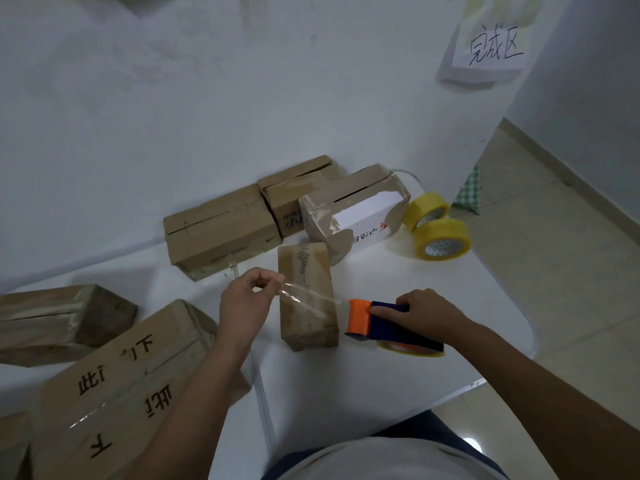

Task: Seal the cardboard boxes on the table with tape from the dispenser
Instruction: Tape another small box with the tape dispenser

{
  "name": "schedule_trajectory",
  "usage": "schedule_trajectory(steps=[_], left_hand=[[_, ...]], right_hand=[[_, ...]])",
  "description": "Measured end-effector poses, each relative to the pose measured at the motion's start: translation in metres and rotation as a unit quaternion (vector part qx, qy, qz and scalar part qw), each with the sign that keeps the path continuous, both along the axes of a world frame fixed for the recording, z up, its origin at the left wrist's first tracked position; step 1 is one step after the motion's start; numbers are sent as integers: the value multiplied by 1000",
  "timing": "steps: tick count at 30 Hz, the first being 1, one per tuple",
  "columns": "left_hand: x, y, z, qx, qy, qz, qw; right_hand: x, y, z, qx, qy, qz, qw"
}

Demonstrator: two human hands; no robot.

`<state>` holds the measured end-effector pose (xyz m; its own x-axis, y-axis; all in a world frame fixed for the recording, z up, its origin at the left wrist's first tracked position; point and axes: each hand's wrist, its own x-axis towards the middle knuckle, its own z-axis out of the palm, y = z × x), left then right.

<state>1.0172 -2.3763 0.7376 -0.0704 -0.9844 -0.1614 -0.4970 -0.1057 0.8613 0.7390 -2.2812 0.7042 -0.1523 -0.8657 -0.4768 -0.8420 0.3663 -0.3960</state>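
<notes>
In the head view, at the centre of the frame, a small brown cardboard box [306, 296] stands on the white table [398, 375]. The right hand [424, 311], right of centre, grips the blue and orange tape dispenser [388, 323], its forefinger laid along the top. The left hand [247, 296], left of centre, pinches the free end of a clear tape strip [308, 299] between thumb and fingertips, stretched across the box top. Three more cardboard boxes [221, 230] lie above centre, with two yellow tape rolls [441, 239] at their right. A large printed cardboard box [117, 386] fills the lower left. A handwritten paper sign [491, 46] hangs at the upper right.
</notes>
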Motion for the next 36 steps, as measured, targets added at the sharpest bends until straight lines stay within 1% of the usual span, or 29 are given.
schedule_trajectory(steps=[3, 5, 9, 13, 16, 21, 29, 34, 36], left_hand=[[10, 17, -17, 9, -3, 53, 999], [15, 29, -30, 18, 1, 79, 997], [20, 43, -51, 26, -20, 103, 994], [23, 51, -67, 39, -19, 151, 988], [23, 56, -72, 47, -6, 170, 984], [22, 60, -78, 44, 0, 178, 983], [15, 68, -86, 44, 10, 171, 984], [16, 64, -88, 70, 26, 179, 981], [17, 62, -90, 96, 41, 174, 979]], right_hand=[[-3, -2, 6, -4, -7, 21, 1000], [-1, -3, 11, 2, 7, 40, 999], [7, -3, 19, 12, 46, 75, 996], [19, -5, 20, -5, 88, 80, 993], [25, -8, 20, -19, 100, 80, 992], [24, -10, 18, -18, 107, 95, 990], [16, -8, 12, -9, 116, 90, 989], [19, -14, 10, -5, 127, 92, 988], [19, -17, 6, -2, 133, 90, 987]])
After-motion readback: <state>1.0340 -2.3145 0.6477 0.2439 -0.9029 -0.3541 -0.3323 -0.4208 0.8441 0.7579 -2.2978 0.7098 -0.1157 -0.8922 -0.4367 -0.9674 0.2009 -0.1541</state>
